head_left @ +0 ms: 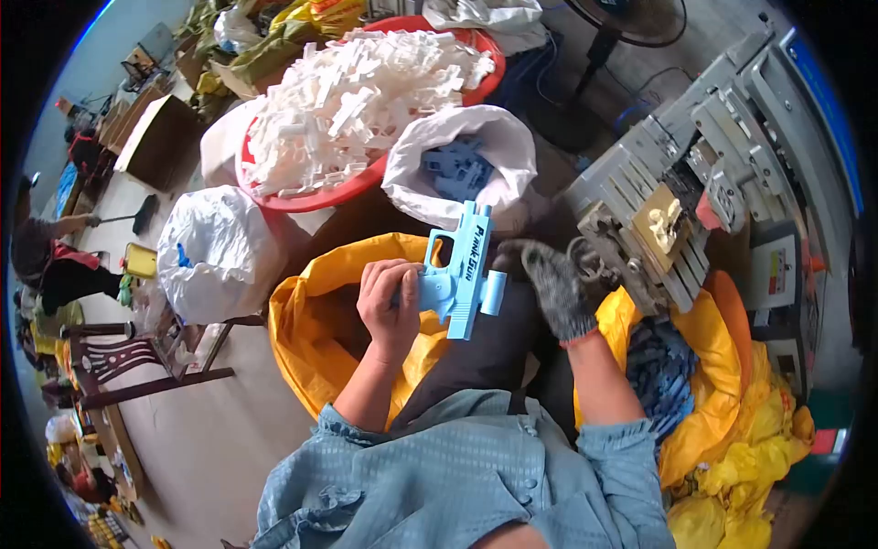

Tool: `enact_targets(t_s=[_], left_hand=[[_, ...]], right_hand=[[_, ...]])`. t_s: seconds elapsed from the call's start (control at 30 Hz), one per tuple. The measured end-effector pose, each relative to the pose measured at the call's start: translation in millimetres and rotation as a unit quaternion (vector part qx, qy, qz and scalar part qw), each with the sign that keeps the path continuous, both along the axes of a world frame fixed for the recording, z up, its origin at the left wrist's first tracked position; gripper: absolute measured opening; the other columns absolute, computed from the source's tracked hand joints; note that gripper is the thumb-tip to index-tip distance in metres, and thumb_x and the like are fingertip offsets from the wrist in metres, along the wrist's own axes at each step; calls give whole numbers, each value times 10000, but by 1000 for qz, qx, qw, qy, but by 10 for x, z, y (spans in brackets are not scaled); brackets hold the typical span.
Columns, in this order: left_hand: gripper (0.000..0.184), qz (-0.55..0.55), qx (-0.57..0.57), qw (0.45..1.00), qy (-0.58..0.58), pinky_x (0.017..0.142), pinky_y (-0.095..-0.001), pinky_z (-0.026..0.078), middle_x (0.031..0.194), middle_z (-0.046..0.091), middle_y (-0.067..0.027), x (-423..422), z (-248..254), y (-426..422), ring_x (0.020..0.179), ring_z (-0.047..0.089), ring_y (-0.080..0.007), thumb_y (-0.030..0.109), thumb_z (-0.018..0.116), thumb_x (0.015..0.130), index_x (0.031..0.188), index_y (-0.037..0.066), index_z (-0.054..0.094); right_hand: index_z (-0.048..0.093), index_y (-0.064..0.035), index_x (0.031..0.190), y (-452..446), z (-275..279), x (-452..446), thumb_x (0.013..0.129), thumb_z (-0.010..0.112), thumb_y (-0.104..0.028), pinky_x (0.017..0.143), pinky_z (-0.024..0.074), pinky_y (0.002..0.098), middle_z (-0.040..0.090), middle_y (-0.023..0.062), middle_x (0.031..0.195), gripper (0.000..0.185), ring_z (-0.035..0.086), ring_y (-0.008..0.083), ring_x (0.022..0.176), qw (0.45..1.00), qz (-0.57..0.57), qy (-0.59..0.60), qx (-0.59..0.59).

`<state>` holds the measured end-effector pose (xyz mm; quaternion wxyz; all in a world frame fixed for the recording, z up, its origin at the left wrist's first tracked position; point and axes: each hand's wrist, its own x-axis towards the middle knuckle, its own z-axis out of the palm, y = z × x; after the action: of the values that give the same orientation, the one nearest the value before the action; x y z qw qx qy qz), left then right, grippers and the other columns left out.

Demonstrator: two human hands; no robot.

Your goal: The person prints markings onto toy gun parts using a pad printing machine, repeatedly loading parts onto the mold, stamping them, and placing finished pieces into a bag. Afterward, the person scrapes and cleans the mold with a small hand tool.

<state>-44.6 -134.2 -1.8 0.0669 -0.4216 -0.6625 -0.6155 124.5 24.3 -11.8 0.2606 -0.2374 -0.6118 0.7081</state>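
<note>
My left hand (390,306), bare, is wrapped round the grip of a light blue toy gun (466,270) with dark lettering on its side. The toy's barrel end points up and away from me. To its right, my right hand (551,284) wears a grey glove; its fingers reach left and look spread, touching nothing that I can make out. Beneath the toy lies an open yellow sack (302,325). Just beyond it stands a white sack (512,156) with blue pieces (457,168) inside.
A red tub (320,200) heaped with white pieces stands ahead. On the right are a metal machine (677,220) and a yellow sack (709,393) holding blue parts. A white bag (219,256), a chair (119,361) and another person (55,252) are at left; a fan (599,46) stands behind.
</note>
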Motion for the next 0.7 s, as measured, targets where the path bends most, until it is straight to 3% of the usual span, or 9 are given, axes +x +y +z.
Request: enact_targets(t_s=[0.03, 0.07, 0.1, 0.2, 0.3, 0.7], left_hand=[[75, -7, -5, 1000, 7, 690, -290, 437, 770, 597, -113, 31, -24, 25, 737, 552, -217, 20, 555, 807, 782, -24, 610], [72, -14, -11, 1000, 14, 689, -292, 438, 770, 597, -112, 71, -52, 52, 738, 551, -219, 21, 558, 805, 783, -23, 611], [72, -25, -14, 1000, 9, 689, -292, 438, 770, 597, -112, 119, -66, 70, 738, 551, -219, 21, 558, 805, 783, -23, 611], [58, -56, -19, 998, 15, 685, -291, 437, 773, 597, -109, 247, -105, 96, 739, 550, -218, 21, 571, 796, 786, -11, 619], [28, -66, -29, 997, 21, 685, -323, 447, 779, 594, -108, 308, -135, 72, 740, 553, -248, 34, 611, 779, 799, 21, 625], [50, -83, -28, 995, 43, 684, -316, 442, 794, 592, -106, 422, -47, 30, 750, 548, -242, 40, 614, 783, 830, 28, 626]], right_hand=[[545, 13, 1132, -169, -25, 80, 903, 518, -200, 897, 433, 275, 604, 101, 1053, 314, 552, 188, 1002, 999, -40, -12, -12], [554, 10, 1137, -331, 309, 109, 892, 539, -165, 873, 441, 268, 609, 104, 1037, 301, 563, 179, 975, 976, -23, -126, 178], [554, 10, 1137, -411, 308, 155, 892, 539, -165, 873, 441, 268, 609, 104, 1037, 301, 563, 179, 975, 975, -32, -132, 174], [562, 3, 1134, -541, 355, 278, 845, 596, -90, 869, 432, 276, 606, 104, 1071, 306, 558, 160, 987, 995, -57, -84, 3], [570, 1, 1124, -549, 273, 367, 839, 599, -85, 866, 435, 280, 609, 105, 1073, 300, 560, 155, 988, 993, -66, -91, 49], [577, -6, 1116, -616, 314, 468, 832, 603, -87, 846, 444, 273, 612, 97, 1051, 297, 558, 148, 966, 994, -87, -65, 2]])
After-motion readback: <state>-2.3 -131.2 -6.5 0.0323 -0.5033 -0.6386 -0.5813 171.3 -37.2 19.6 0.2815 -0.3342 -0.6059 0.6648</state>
